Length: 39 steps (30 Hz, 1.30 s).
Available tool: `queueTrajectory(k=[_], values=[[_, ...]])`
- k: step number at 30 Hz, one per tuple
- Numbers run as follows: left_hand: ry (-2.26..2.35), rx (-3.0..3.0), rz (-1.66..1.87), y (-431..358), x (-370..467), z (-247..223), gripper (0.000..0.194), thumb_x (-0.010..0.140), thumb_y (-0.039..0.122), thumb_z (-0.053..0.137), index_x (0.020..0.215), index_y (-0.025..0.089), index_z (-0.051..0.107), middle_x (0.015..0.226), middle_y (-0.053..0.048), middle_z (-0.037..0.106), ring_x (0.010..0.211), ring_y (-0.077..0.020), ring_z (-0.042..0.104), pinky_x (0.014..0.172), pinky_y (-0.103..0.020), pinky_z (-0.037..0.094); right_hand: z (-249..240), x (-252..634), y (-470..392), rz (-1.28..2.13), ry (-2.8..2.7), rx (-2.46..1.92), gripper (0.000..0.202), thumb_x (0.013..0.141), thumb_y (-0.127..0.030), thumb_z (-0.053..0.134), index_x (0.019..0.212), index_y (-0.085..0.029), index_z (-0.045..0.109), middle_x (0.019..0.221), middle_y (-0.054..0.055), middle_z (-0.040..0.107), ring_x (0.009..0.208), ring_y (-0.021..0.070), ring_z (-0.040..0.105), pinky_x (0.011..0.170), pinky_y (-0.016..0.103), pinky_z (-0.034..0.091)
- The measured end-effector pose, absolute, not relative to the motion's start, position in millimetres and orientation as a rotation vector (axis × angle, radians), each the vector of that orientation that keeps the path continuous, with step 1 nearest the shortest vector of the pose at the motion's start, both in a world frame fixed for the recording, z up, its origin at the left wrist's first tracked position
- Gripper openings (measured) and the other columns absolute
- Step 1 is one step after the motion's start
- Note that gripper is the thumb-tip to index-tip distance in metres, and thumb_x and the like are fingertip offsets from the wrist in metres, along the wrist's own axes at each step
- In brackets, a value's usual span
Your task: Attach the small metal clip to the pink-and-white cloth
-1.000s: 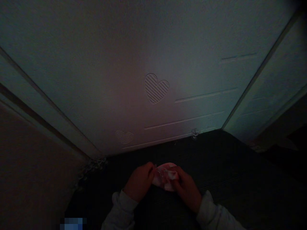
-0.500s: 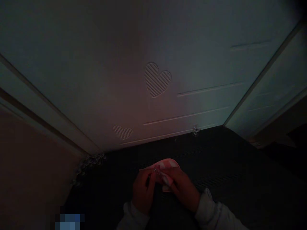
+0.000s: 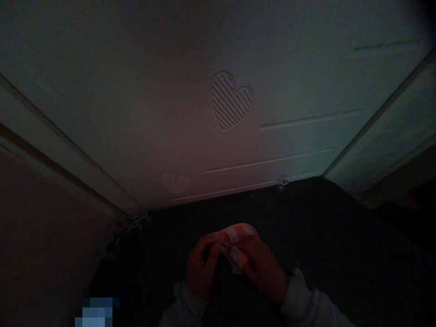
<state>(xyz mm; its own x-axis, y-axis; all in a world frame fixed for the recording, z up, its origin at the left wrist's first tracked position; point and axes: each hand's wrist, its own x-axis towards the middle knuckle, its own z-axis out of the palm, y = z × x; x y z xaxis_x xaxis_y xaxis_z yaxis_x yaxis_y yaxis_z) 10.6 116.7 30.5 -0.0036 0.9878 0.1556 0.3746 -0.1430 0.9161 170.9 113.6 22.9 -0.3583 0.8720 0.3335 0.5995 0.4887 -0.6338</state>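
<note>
A pink-and-white checked cloth point(image 3: 242, 232) with a rounded upper edge is between my hands, low in the dim view. My right hand point(image 3: 264, 268) grips its right side, with a fold of the fabric showing below the fingers. At the cloth's left edge, my left hand point(image 3: 200, 268) is closed in a pinch, thumb against index finger. A small pale glint shows at those fingertips; it is too small and dark to name. The fingertips of both hands are close together over the cloth.
Beneath my hands is a dark surface point(image 3: 306, 222). A pale panel point(image 3: 153, 113) with engraved striped hearts rises behind it. Small shiny clear items are heaped in the left corner point(image 3: 131, 221); a smaller cluster point(image 3: 282, 182) sits by the panel's base.
My left hand has shifted slightly left and down, and the gap between the two hands' fingertips is a little wider. The right hand keeps its hold on the cloth. The view has shifted slightly.
</note>
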Motion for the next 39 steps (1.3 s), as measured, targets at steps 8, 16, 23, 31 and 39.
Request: queueTrajectory(k=[8, 16, 23, 31, 39], values=[[1.299, 1.664, 1.106, 115, 7, 32, 0.026, 0.077, 0.027, 0.041, 0.095, 0.019, 0.058, 0.1, -0.006, 0.059, 0.094, -0.018, 0.052, 0.085, -0.033, 0.038, 21, 172, 112, 0.561, -2.102, -1.156, 0.019, 0.075, -0.014, 0.039, 0.088, -0.017, 0.052, 0.083, 0.006, 0.058, 0.079, 0.0175, 0.05, 0.074, 0.034, 0.038], [1.249, 1.508, 1.058, 118, 7, 31, 0.027, 0.076, 0.028, 0.042, 0.096, 0.019, 0.057, 0.101, -0.005, 0.059, 0.097, -0.0179, 0.05, 0.09, -0.034, 0.033, 21, 172, 112, 0.612, -2.042, -1.188, 0.019, 0.075, -0.012, 0.038, 0.088, -0.017, 0.051, 0.086, 0.006, 0.056, 0.083, 0.0179, 0.049, 0.077, 0.035, 0.038], [1.216, 1.408, 1.05, 121, 5, 25, 0.029, 0.075, 0.031, 0.043, 0.096, 0.018, 0.057, 0.101, -0.005, 0.059, 0.097, -0.0189, 0.051, 0.088, -0.033, 0.037, 21, 174, 112, 0.665, -2.072, -1.213, 0.022, 0.076, -0.013, 0.037, 0.092, -0.016, 0.051, 0.09, 0.007, 0.056, 0.086, 0.0181, 0.049, 0.077, 0.034, 0.038], [1.18, 1.287, 1.058, 124, 2, 18, 0.028, 0.072, 0.032, 0.048, 0.094, 0.017, 0.059, 0.097, -0.006, 0.06, 0.093, -0.0199, 0.052, 0.086, -0.033, 0.037, 17, 172, 111, 0.65, -2.061, -1.256, 0.02, 0.075, -0.012, 0.037, 0.089, -0.016, 0.051, 0.086, 0.006, 0.057, 0.081, 0.0166, 0.05, 0.073, 0.031, 0.039], [1.238, 1.144, 1.092, 123, 5, 19, 0.031, 0.071, 0.039, 0.049, 0.09, 0.016, 0.059, 0.07, -0.003, 0.06, 0.065, -0.0131, 0.052, 0.063, -0.025, 0.04, 20, 173, 109, 0.674, -2.124, -1.286, 0.027, 0.07, -0.009, 0.04, 0.093, -0.017, 0.052, 0.09, 0.006, 0.058, 0.084, 0.0176, 0.051, 0.075, 0.03, 0.038]])
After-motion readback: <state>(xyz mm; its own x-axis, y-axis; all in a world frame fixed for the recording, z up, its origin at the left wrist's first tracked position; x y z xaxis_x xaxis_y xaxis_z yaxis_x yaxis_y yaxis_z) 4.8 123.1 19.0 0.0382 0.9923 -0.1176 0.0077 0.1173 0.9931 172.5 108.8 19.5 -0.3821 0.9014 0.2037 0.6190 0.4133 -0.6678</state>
